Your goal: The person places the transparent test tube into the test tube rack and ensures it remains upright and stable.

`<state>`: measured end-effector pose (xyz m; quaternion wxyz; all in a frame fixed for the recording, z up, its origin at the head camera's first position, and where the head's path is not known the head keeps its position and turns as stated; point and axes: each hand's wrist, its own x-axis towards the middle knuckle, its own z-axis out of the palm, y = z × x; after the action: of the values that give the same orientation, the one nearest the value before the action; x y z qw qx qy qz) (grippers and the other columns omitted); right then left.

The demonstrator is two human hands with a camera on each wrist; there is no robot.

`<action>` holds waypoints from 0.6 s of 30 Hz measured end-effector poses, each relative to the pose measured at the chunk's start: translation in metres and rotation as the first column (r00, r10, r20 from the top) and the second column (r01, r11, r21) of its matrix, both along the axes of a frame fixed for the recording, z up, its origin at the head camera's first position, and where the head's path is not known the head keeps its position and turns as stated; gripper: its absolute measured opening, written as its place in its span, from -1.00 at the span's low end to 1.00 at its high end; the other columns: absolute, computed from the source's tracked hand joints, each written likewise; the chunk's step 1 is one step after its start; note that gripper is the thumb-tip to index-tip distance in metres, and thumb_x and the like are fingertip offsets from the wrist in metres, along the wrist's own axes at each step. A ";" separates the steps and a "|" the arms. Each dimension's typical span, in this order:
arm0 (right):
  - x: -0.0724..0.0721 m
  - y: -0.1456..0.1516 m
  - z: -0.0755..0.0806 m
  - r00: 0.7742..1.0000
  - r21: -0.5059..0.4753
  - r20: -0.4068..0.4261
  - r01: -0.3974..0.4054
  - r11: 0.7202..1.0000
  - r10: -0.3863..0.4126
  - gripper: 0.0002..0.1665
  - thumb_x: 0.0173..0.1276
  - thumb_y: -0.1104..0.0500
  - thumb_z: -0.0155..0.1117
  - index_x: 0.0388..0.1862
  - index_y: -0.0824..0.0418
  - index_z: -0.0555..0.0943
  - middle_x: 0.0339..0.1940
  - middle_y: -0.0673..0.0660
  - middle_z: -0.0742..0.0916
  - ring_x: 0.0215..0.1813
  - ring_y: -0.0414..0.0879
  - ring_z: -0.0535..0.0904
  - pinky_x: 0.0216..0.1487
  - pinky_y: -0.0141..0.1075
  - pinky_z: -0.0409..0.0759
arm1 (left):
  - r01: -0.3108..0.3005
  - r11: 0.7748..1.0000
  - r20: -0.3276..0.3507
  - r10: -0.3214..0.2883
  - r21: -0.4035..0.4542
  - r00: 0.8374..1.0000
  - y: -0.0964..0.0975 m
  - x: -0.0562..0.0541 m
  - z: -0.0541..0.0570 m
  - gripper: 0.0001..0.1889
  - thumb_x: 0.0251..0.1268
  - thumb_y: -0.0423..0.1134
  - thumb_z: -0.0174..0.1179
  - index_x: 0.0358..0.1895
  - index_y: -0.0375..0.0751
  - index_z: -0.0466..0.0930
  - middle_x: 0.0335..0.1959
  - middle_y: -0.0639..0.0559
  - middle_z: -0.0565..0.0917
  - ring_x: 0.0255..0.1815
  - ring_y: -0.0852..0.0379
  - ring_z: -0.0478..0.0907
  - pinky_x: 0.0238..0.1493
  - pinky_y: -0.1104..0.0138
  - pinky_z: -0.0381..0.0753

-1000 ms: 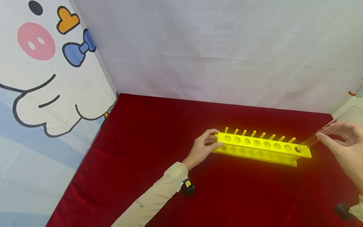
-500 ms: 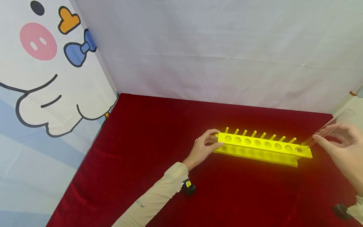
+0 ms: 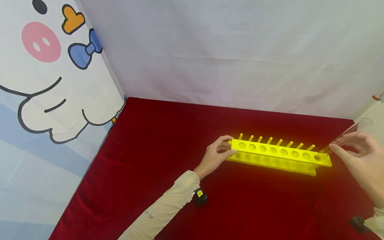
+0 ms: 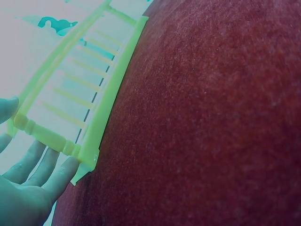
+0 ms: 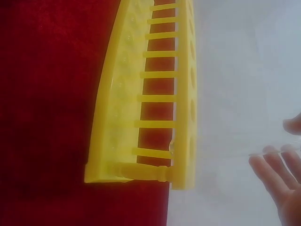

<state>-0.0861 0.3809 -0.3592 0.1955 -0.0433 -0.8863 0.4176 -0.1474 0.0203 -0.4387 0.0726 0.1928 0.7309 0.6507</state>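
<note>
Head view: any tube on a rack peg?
No, all eight pegs along the back of the rack are bare, and the tube is at the end hole.

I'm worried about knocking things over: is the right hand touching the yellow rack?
Apart: the right wrist view shows a plain gap between the right hand and the yellow rack.

Yellow plastic test-tube rack (image 3: pixel 279 156) on the right half of the red cloth-covered desk (image 3: pixel 255 200); upright pegs (image 3: pixel 279 142) along its far side. Left grip (image 3: pixel 213 156) at its left end; right grip (image 3: pixel 361 156) beyond its right end, with the clear cylindrical tube (image 3: pixel 356 128) slanting to the rightmost hole (image 3: pixel 319 156). White fabric backdrop (image 3: pixel 225 50) behind the desk.
</note>
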 end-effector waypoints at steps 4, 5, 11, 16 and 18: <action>-0.002 0.002 -0.001 1.000 -0.002 -0.005 0.004 1.000 -0.004 -0.69 0.21 0.37 0.32 -0.12 0.16 0.47 -0.26 -0.14 0.56 -0.22 -0.41 0.48 -0.21 -0.74 0.39 | 0.003 1.000 0.000 -0.003 0.004 1.000 0.001 -0.001 -0.001 -0.59 0.26 -0.30 0.22 0.18 -0.13 0.43 -0.02 -0.16 0.60 -0.02 0.03 0.56 -0.09 0.34 0.56; -0.002 0.002 -0.002 1.000 0.005 0.001 0.007 1.000 -0.007 -0.69 0.21 0.36 0.32 -0.12 0.15 0.47 -0.26 -0.14 0.55 -0.22 -0.41 0.47 -0.21 -0.75 0.39 | 0.003 1.000 -0.001 -0.003 0.004 1.000 0.001 -0.002 -0.001 -0.59 0.26 -0.30 0.22 0.18 -0.15 0.43 -0.02 -0.16 0.60 -0.01 0.03 0.56 -0.09 0.34 0.56; -0.003 0.002 -0.006 1.000 0.018 0.023 0.010 1.000 -0.011 -0.69 0.24 0.32 0.30 -0.08 0.14 0.45 -0.23 -0.13 0.54 -0.20 -0.42 0.47 -0.24 -0.73 0.41 | -0.001 1.000 -0.001 0.001 -0.002 1.000 0.001 -0.002 -0.001 -0.58 0.26 -0.30 0.22 0.18 -0.16 0.43 -0.02 -0.16 0.60 -0.01 0.02 0.56 -0.09 0.34 0.56; -0.005 0.003 -0.009 1.000 0.002 0.005 0.002 1.000 -0.002 -0.67 0.22 0.35 0.32 -0.09 0.15 0.45 -0.23 -0.13 0.55 -0.19 -0.42 0.48 -0.25 -0.73 0.42 | -0.002 1.000 -0.002 0.002 -0.004 1.000 0.002 -0.004 -0.002 -0.58 0.26 -0.29 0.22 0.18 -0.11 0.43 -0.01 -0.16 0.60 -0.01 0.03 0.56 -0.09 0.34 0.56; -0.006 0.003 -0.009 1.000 -0.002 0.001 0.003 1.000 -0.003 -0.67 0.21 0.35 0.32 -0.10 0.15 0.46 -0.24 -0.13 0.55 -0.19 -0.42 0.48 -0.24 -0.73 0.41 | -0.001 1.000 -0.004 0.001 -0.007 1.000 0.002 -0.004 -0.001 -0.58 0.26 -0.29 0.22 0.19 -0.11 0.43 -0.01 -0.16 0.59 0.00 0.02 0.55 -0.10 0.34 0.56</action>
<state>-0.0921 0.3836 -0.3687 0.1956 -0.0448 -0.8859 0.4182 -0.1517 0.0223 -0.4401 0.0715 0.1936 0.7333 0.6479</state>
